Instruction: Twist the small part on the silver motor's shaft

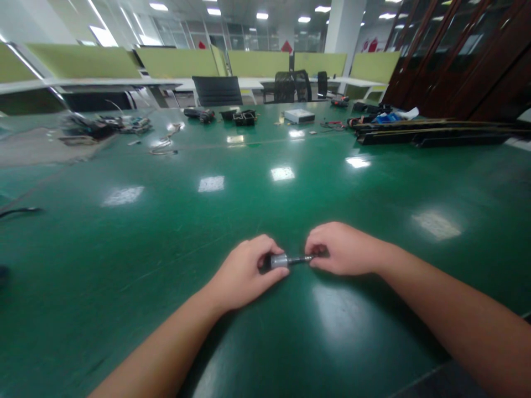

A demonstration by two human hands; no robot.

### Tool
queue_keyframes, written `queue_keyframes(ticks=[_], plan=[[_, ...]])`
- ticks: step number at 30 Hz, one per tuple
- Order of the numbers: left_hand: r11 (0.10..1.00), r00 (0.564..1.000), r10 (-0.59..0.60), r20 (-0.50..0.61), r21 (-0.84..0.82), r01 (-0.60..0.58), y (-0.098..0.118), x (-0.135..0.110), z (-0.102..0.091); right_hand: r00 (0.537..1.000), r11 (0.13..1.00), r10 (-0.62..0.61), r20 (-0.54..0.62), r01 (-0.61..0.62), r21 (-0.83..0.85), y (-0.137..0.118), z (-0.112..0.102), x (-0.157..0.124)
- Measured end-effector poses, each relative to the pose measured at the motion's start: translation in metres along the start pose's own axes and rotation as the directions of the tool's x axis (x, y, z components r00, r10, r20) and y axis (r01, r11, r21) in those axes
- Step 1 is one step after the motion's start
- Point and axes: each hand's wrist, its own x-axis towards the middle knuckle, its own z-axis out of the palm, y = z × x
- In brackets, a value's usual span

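A small silver cylindrical part with a thin dark shaft lies just above the green table, held between both hands. My left hand is closed round the black and silver body of the part. My right hand pinches the far end of the shaft with its fingertips. Both forearms rest low over the near edge of the table.
Far across the table lie cables and small electronics at the left, black boxes, a white box, and long dark bars at the right. Office chairs and green partitions stand behind. A black cable lies at the left edge.
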Motion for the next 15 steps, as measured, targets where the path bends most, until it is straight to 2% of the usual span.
queue_keyframes(ticks=[6, 15], plan=[[1.000, 1.000, 0.006, -0.004, 0.009, -0.006, -0.0009, -0.0018, -0.0006, 0.996, 0.998, 0.059, 0.061, -0.058, -0.012, 0.0058, -0.0097, -0.0039], [1.000, 1.000, 0.001, 0.005, 0.002, -0.001, -0.0025, -0.0012, -0.0002, 0.998, 0.998, 0.032, 0.056, -0.034, 0.048, 0.0064, -0.0065, -0.0018]])
